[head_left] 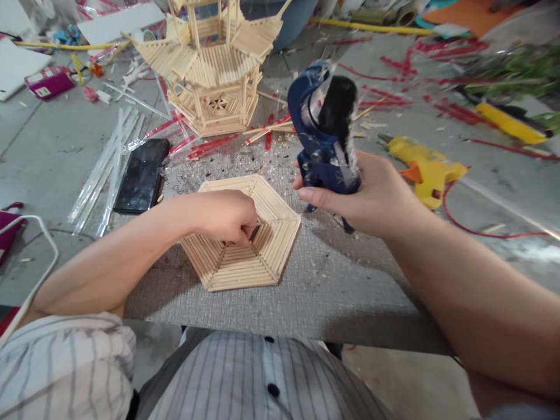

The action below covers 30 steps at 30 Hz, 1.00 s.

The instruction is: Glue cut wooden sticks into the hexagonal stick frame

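My left hand (230, 219) is closed, its curled fingers gripping the middle of a hexagonal wooden stick panel (245, 271) that lies on a grey board. The hand partly covers the panel's dark central opening, and its fingertips are mostly hidden. Up to the right of the panel, my right hand (350, 198) is wrapped round a blue tool with a hooked jaw and a black part, which looks like a pipe cutter (326, 140). The cutter is held upright above the board, apart from the panel. Scraps of clear film or glue cling to it.
Behind the panel stands a tiered stick pagoda (219, 76). A black phone (142, 175) and clear glue sticks (102, 169) lie to the left. A yellow glue gun (426, 169) with a red cord lies on the right. Red wrapper strips (214, 146) and loose sticks are scattered about.
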Tool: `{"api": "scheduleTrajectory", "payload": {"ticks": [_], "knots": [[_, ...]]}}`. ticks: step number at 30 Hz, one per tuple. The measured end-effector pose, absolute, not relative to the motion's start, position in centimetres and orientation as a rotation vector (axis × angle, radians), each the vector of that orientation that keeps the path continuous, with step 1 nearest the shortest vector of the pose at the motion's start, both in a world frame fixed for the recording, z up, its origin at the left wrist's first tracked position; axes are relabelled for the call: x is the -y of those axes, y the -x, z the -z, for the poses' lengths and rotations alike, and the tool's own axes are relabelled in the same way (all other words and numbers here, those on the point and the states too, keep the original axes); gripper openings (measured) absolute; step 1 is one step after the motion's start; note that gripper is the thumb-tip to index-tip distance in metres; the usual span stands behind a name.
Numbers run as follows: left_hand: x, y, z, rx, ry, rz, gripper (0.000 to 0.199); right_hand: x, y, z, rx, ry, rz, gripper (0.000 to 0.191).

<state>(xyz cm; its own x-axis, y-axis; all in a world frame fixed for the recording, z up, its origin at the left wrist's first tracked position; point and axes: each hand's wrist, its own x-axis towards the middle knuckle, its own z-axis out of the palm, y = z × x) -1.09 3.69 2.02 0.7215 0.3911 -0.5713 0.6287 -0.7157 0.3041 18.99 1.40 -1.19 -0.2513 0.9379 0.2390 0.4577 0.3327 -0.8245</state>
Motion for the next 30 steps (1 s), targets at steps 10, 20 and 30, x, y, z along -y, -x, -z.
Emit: {"api": "scheduleTrajectory", "payload": {"ticks": [10, 20, 30], "knots": [[-3.5, 0.9, -2.1, -0.774, -2.44, 0.663, 0.017, -1.4, -18.8, 0.8, 1.877, 1.202, -0.83, 0.015], [-3.8, 1.0, -2.0, -0.762, -2.437, 0.678, 0.015, -1.3, -19.0, 0.8, 1.901, 1.187, -0.796, 0.015], [-4.6, 1.6, -1.8, -0.774, -2.36, 0.497, 0.016, -1.6, -19.0, 2.0, 1.92, 1.244, -0.657, 0.037]]}}
